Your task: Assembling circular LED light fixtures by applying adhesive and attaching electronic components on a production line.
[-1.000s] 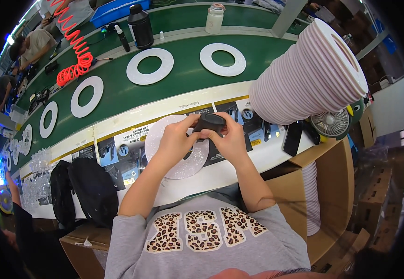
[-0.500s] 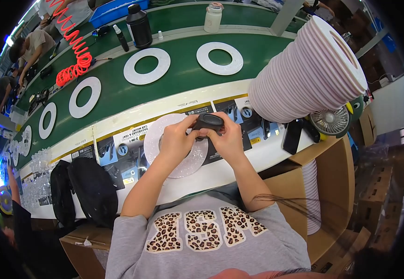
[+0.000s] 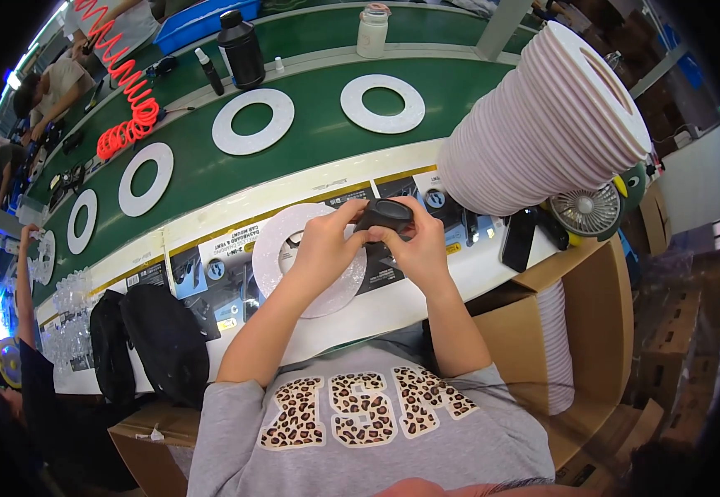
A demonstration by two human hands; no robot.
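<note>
A small rounded black plastic part [image 3: 386,214] is held between my two hands, above the right side of a white foam ring [image 3: 277,240]. Both my left hand [image 3: 327,240] and my right hand [image 3: 420,248] are closed on it, with fingers and thumbs pressed to its sides. The ring lies flat on printed packaging sheets [image 3: 236,236] that cover the white worktop. Its opening is partly hidden by my left hand. What exactly the black part is, I cannot make out.
A tall leaning stack of white rings [image 3: 542,124] stands at the right, near a small fan [image 3: 585,212] and a phone [image 3: 519,240]. Single rings [image 3: 252,122] lie on the green conveyor belt [image 3: 318,95]. Two black pouches [image 3: 165,340] sit at the left; an open carton [image 3: 592,348] stands at lower right.
My hands have shifted slightly right with the black part, which is now turned to a different angle. At the left, another person's arm has reached up toward the belt.
</note>
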